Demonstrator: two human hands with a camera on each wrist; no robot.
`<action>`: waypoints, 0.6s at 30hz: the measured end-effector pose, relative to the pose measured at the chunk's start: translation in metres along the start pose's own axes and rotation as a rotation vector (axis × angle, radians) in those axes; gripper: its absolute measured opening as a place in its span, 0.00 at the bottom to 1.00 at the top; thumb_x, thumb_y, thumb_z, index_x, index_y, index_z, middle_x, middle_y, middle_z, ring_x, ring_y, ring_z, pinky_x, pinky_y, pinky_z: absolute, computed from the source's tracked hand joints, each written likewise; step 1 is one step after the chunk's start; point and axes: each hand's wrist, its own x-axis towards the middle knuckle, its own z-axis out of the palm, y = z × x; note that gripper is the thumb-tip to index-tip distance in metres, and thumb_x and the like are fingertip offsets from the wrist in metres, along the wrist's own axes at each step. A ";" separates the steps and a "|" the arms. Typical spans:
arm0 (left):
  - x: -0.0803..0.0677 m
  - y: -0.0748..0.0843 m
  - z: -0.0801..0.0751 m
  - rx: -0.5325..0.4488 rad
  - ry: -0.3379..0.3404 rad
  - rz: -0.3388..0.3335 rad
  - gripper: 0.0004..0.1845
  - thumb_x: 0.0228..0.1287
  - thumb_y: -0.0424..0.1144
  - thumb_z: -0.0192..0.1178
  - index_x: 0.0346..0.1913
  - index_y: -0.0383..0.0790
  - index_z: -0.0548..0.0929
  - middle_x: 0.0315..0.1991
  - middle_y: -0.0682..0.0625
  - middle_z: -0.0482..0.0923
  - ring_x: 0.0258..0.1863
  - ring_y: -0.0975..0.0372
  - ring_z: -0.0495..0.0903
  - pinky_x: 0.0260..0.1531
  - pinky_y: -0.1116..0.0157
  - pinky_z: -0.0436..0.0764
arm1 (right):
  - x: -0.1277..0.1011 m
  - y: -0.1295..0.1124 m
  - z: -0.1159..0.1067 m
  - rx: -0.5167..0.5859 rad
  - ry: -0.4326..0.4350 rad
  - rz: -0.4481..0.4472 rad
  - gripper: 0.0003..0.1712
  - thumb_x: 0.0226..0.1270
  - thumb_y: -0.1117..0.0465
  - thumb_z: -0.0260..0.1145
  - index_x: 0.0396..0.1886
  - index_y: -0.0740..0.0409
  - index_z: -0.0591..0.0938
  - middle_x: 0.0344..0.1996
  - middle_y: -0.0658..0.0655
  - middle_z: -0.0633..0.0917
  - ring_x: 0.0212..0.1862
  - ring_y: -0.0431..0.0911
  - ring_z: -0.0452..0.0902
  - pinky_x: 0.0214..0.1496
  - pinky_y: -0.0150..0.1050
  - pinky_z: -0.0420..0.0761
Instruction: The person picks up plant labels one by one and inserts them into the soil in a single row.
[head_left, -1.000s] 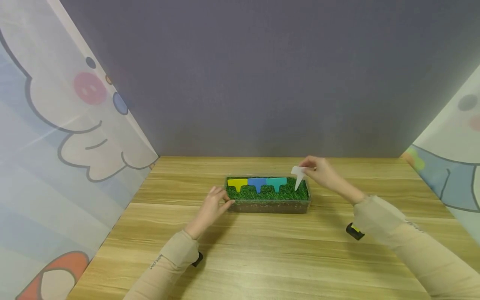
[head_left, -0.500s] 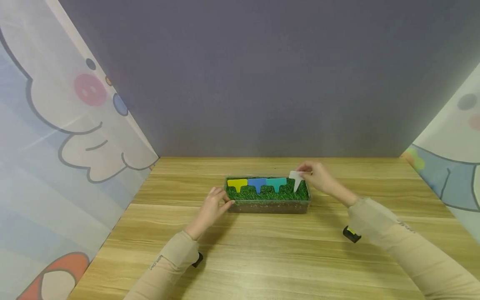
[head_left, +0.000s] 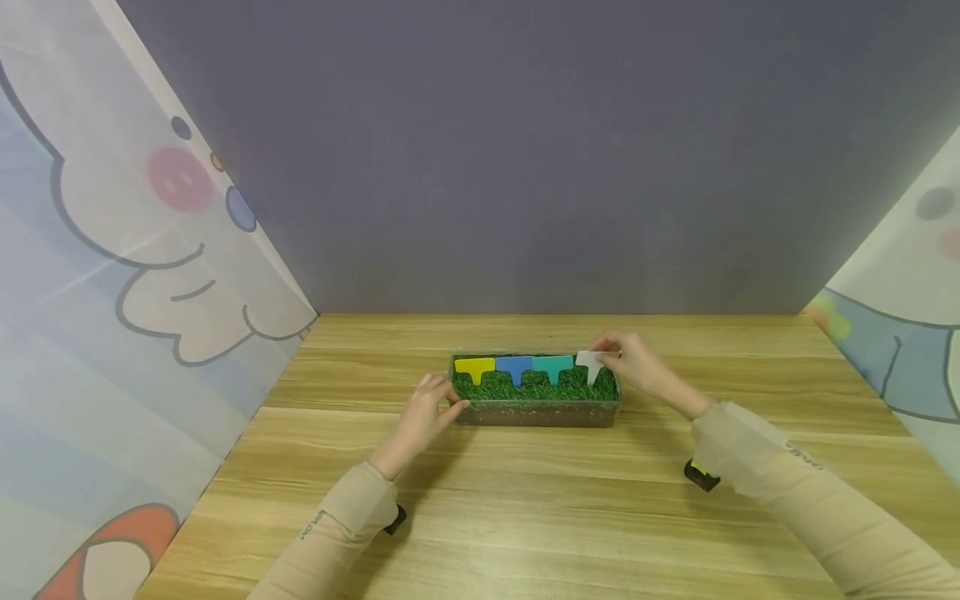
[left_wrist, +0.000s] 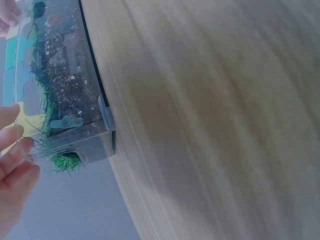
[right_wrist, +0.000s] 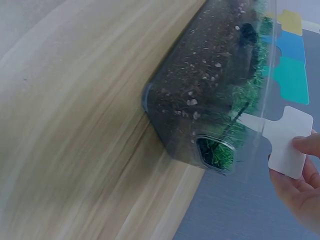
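Here, a wooden counter [head_left: 525, 500] holds a clear box [head_left: 536, 410] of soil and grass at its centre. The left hand [head_left: 422, 417] rests at the box's 9 o'clock end, fingers [left_wrist: 12, 165] relaxed and touching the wall. The right hand [head_left: 637, 362], at 2 o'clock, pinches a white tag [head_left: 590, 364] between thumb and fingers, its stem in the grass. Teal tag [head_left: 552, 365], blue tag [head_left: 514, 367] and yellow tag [head_left: 474, 367] stand in a row towards 9 o'clock.
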 end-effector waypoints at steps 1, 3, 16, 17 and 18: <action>0.000 0.000 0.000 0.000 0.000 0.001 0.09 0.47 0.35 0.66 0.22 0.38 0.75 0.28 0.50 0.75 0.35 0.59 0.71 0.41 0.64 0.76 | 0.000 0.000 0.000 -0.002 -0.001 -0.003 0.08 0.54 0.77 0.57 0.35 0.71 0.78 0.34 0.67 0.80 0.38 0.58 0.76 0.32 0.39 0.79; 0.000 0.000 0.000 0.001 0.000 0.001 0.09 0.47 0.35 0.66 0.22 0.38 0.75 0.27 0.51 0.75 0.35 0.59 0.71 0.41 0.64 0.76 | -0.001 0.001 0.001 -0.002 -0.004 -0.005 0.08 0.54 0.77 0.57 0.35 0.71 0.78 0.34 0.67 0.80 0.38 0.57 0.76 0.34 0.41 0.79; 0.000 -0.001 0.002 -0.005 0.001 -0.006 0.09 0.48 0.35 0.66 0.22 0.39 0.75 0.27 0.51 0.74 0.33 0.60 0.70 0.38 0.65 0.76 | -0.004 0.003 0.006 -0.014 0.003 -0.017 0.09 0.55 0.76 0.58 0.35 0.67 0.79 0.34 0.62 0.81 0.40 0.57 0.76 0.41 0.46 0.78; 0.000 -0.001 0.002 -0.006 0.000 -0.006 0.09 0.48 0.35 0.66 0.22 0.39 0.75 0.27 0.51 0.74 0.33 0.59 0.70 0.39 0.64 0.76 | -0.004 0.003 0.006 -0.014 0.004 -0.017 0.09 0.54 0.76 0.58 0.35 0.67 0.79 0.34 0.62 0.81 0.40 0.56 0.76 0.41 0.46 0.79; 0.000 -0.001 0.002 -0.005 -0.001 -0.007 0.09 0.48 0.35 0.66 0.22 0.38 0.75 0.27 0.51 0.75 0.34 0.59 0.70 0.40 0.64 0.76 | -0.004 0.003 0.006 -0.016 0.006 -0.016 0.09 0.54 0.76 0.58 0.35 0.67 0.79 0.34 0.62 0.81 0.39 0.56 0.76 0.40 0.45 0.79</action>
